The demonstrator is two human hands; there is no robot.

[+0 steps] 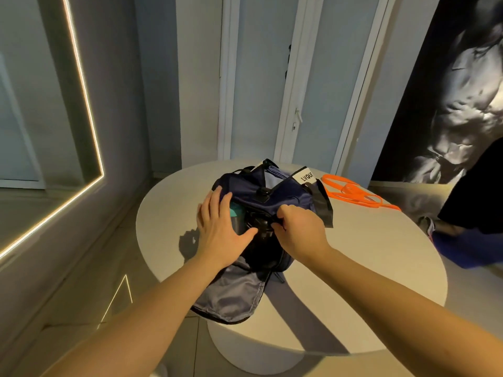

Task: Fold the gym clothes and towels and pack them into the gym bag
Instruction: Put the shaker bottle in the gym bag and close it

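White round table point(367, 254) on a single thick pedestal, seen from above; its near rim curves across the lower frame, with floor tiles showing past the left edge. Broad bare surface lies right of and in front of the load, and a narrower margin lies to its left.

Navy gym bag point(272, 191) sits near the table's middle, slightly toward the far side, well inside every edge. Its main opening faces the viewer. The grey-lined flap point(231, 292) is folded out and down toward the near rim, its lower corner reaching that rim.

Left hand point(217, 227): flat, fingers straight and spread, pressing on the left side of the bag's opening.

Right hand point(299, 227): fingers curled, pinching the dark fabric edge at the right side of the opening. Whether a zip pull lies in the pinch cannot be told.

Orange loops point(353, 193), thin and flat, lie on the far right of the table, just beside the bag and close to the rim.

White label point(306, 176) stands up on the bag's far end.

Teal item point(234, 212) shows inside the opening, partly under the left fingers. Other contents are dark and cannot be told apart.
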